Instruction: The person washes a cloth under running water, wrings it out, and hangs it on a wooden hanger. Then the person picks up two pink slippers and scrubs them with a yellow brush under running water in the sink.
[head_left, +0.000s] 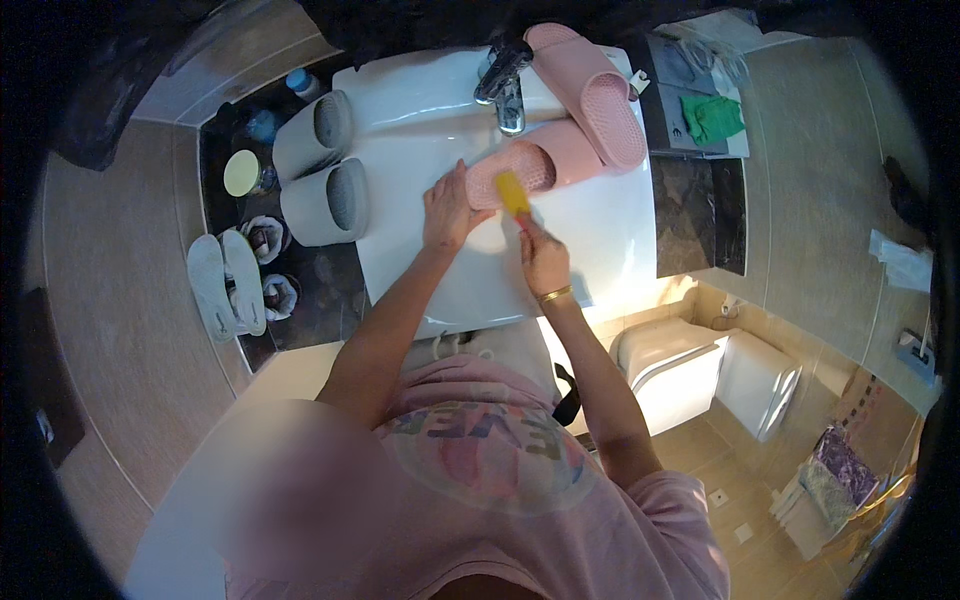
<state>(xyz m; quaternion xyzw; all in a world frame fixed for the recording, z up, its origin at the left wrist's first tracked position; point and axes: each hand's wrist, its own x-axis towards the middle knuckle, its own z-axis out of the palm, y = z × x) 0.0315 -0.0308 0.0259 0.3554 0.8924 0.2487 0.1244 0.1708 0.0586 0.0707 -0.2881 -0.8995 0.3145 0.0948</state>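
Observation:
A pink slide sandal (510, 169) lies over the white washbasin (465, 292), its textured footbed facing up. My left hand (448, 210) grips its heel end, with the thumb along the near edge. In my right hand (545, 259) is a brush (513, 193), blurred, with a yellow head laid against the footbed; whether it has bristles underneath I cannot tell. A second pink slide sandal (592, 97) rests at the basin's back right corner, overlapping the toe end of the first. Behind them stands the chrome faucet (506, 86).
Two grey slides (326, 202) sit at the basin's left edge. On the dark counter are a yellow-lidded jar (244, 173), pale insoles (225, 285) and a pair of shoes (279, 296). A green cloth (712, 118) lies on a box at right. A toilet (675, 360) stands below right.

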